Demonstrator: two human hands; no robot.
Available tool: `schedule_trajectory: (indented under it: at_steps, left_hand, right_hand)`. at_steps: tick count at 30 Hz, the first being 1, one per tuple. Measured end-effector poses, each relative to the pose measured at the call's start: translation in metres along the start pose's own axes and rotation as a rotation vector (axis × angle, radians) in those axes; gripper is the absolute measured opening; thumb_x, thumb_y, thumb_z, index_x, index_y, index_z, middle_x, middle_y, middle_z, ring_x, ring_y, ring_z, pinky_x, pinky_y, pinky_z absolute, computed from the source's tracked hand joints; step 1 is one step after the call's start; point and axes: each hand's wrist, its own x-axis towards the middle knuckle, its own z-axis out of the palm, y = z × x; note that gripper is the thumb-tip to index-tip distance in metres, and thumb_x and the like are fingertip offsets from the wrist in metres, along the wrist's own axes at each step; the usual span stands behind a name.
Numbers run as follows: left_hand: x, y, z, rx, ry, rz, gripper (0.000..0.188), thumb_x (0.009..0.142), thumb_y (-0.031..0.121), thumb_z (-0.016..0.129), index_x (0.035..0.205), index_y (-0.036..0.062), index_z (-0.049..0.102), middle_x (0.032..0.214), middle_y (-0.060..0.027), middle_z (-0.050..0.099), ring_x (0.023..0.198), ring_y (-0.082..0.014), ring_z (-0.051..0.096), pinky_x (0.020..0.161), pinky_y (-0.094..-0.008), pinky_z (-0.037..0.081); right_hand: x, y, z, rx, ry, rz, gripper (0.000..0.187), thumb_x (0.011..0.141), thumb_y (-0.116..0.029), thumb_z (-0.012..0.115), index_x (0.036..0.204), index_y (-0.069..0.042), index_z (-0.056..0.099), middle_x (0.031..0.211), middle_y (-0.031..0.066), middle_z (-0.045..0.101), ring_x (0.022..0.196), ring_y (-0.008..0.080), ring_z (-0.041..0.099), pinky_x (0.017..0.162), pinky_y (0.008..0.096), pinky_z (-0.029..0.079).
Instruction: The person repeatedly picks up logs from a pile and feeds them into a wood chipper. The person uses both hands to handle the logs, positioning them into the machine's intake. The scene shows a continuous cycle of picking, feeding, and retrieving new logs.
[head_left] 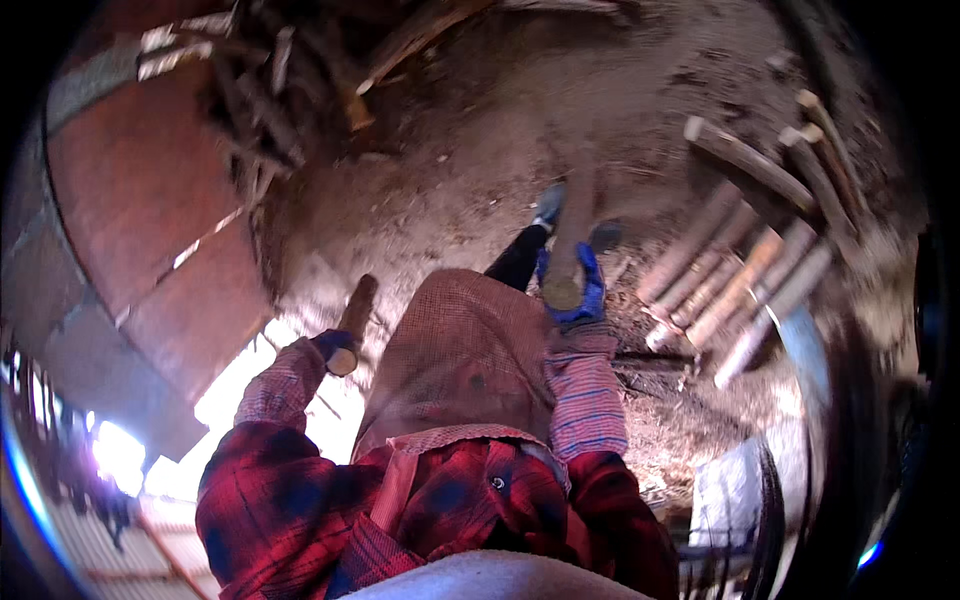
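Note:
My right hand (590, 290), in a blue glove, is closed around the near end of a thick log (572, 225) that points away from me. Its pale cut face shows at the near end. Out to the left, my left hand (330, 345), in a dark blue glove, grips a shorter, thinner log (357, 312) close to its cut end. The two logs are well apart, on either side of my brown apron (455, 350). Both gloves are partly hidden by the wood they hold.
Several cut logs (735, 265) lie side by side on the ground at the right, with more behind them. A heap of branches (270, 110) is at the far left, beside large rust-brown panels (150, 190). A whitish sack (745, 490) lies at the lower right.

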Motion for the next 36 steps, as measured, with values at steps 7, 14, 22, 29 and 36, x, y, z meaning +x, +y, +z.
schedule_trajectory:
  at_steps: [7,14,22,29,36]
  left_hand:
    - [-0.013,0.264,-0.028,0.140,0.255,0.829,0.116,0.056,0.021,0.087,0.147,0.0035,0.018,0.116,-0.0184,0.059,0.095,-0.0284,0.061,0.080,-0.0386,0.050]
    - [-0.212,0.441,0.028,0.118,-0.062,1.377,0.095,0.070,0.007,0.078,0.146,0.0096,0.022,0.102,-0.0093,0.060,0.067,-0.0186,0.058,0.053,-0.0294,0.049]
    - [-0.246,0.489,0.138,0.176,-0.678,0.892,0.047,0.082,0.032,0.068,0.118,0.0058,0.055,0.100,-0.0115,0.064,0.084,-0.0255,0.066,0.064,-0.0384,0.055]
    - [-0.266,0.389,0.216,0.253,-0.587,0.561,0.049,0.081,0.043,0.065,0.112,0.0051,0.060,0.094,-0.0134,0.066,0.083,-0.0293,0.065,0.069,-0.0423,0.055]
    - [-0.233,0.308,0.258,0.169,-0.687,0.425,0.055,0.082,0.042,0.063,0.121,0.0041,0.055,0.106,-0.0133,0.062,0.090,-0.0302,0.063,0.079,-0.0460,0.052]
  right_hand:
    - [-0.246,-0.030,0.142,-0.537,0.316,-0.904,0.050,0.082,-0.031,0.070,0.113,0.004,0.052,0.096,0.0150,0.057,0.091,0.0280,0.059,0.084,0.0407,0.051]
    - [-0.445,0.074,0.031,-0.801,0.520,-1.866,0.052,0.079,-0.015,0.073,0.126,-0.004,0.051,0.098,0.0069,0.060,0.078,0.0166,0.059,0.067,0.0301,0.052]
    - [-0.660,0.261,0.009,-0.309,1.117,-2.644,0.083,0.078,-0.025,0.074,0.142,-0.002,0.028,0.132,0.0179,0.046,0.113,0.0254,0.048,0.100,0.0346,0.036]
    - [-0.794,0.254,-0.019,-0.387,0.927,-3.165,0.089,0.071,-0.010,0.081,0.144,-0.007,0.030,0.134,0.0116,0.045,0.112,0.0238,0.049,0.093,0.0325,0.044]
    - [-0.791,0.105,-0.187,-0.394,2.012,-1.533,0.099,0.062,-0.044,0.079,0.141,-0.005,0.034,0.127,0.0235,0.053,0.115,0.0355,0.054,0.096,0.0404,0.045]
